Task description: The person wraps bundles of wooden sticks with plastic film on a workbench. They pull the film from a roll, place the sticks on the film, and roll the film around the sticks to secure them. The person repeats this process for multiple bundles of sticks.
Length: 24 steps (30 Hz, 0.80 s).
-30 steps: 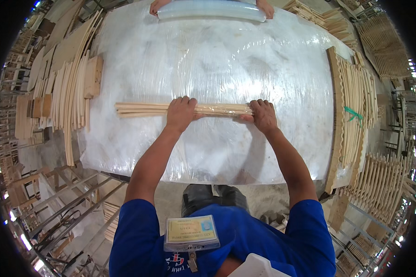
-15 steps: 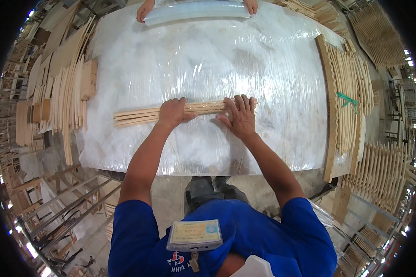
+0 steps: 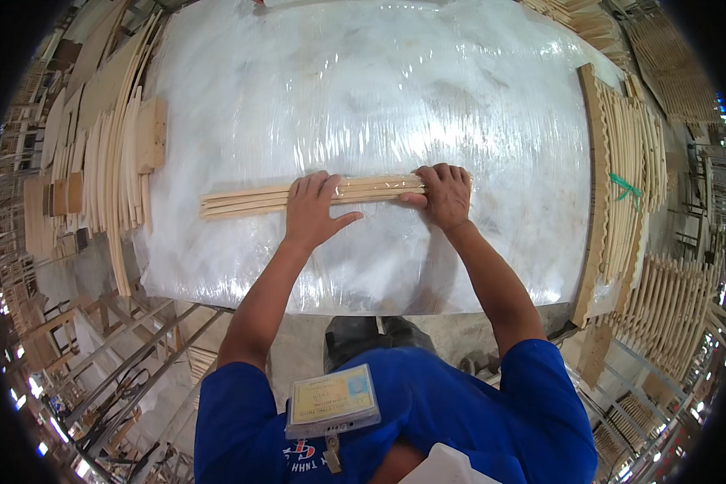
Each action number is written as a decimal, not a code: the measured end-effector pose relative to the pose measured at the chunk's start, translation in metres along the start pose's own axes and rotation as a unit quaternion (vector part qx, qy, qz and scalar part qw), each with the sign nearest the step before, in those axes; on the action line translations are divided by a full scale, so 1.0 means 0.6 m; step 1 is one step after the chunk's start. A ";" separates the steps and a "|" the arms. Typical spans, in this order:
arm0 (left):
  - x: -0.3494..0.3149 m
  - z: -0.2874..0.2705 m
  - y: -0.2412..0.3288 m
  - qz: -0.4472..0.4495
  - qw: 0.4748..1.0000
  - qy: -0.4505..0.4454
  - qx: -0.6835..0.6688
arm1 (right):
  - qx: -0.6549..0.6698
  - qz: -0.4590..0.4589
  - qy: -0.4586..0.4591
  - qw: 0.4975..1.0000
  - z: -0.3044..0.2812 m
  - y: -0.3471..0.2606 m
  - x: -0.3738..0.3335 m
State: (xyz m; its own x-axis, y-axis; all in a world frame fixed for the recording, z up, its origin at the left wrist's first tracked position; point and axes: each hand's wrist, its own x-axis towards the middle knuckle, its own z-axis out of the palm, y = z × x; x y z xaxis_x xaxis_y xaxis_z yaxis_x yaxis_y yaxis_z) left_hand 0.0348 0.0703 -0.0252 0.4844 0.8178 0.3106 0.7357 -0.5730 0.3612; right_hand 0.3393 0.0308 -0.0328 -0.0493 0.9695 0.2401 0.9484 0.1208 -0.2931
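Note:
A bundle of thin pale wooden sticks [image 3: 246,200] lies crosswise on clear plastic film [image 3: 363,266] spread over the table. Shiny film shows over part of the sticks between my hands. My left hand [image 3: 315,211] rests across the middle of the bundle, its fingers over the far side and its thumb stretched out on the near side, off the sticks. Near the bundle's right end, my right hand [image 3: 447,198] is closed round the sticks, thumb on the near side and fingertips over the top. That hand mostly hides the right end.
At the far edge, part of the film roll [image 3: 331,3] shows. Stacked wooden strips [image 3: 109,173] stand left of the table. On the right lies a stack of slats [image 3: 617,153] with a green tie [image 3: 623,187] and a scalloped wooden board [image 3: 597,194]. More turned wooden pieces [image 3: 669,298] sit lower right.
The right thumb has closed against the sticks, and the left thumb has swung out from them. Another person's hands on the roll at the far edge have gone out of view.

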 end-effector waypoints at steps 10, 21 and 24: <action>-0.018 0.012 0.009 -0.036 0.993 -0.077 0.078 | 0.020 0.002 0.028 0.999 -0.016 -0.019 -0.033; -0.018 -0.049 0.023 -0.117 0.967 -0.224 -0.032 | 0.047 -0.024 0.094 0.994 -0.022 -0.088 -0.124; -0.003 -0.049 0.032 -0.149 0.960 -0.227 -0.074 | 0.052 -0.002 0.062 0.997 -0.023 -0.069 -0.086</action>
State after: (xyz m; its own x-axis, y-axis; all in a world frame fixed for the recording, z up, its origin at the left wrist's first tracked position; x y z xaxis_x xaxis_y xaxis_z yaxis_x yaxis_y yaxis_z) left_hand 0.0344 0.0560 0.0069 0.4451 0.8657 -0.2289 0.8139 -0.2845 0.5066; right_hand 0.3069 -0.0275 -0.0203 -0.0072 0.9358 0.3524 0.9108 0.1516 -0.3841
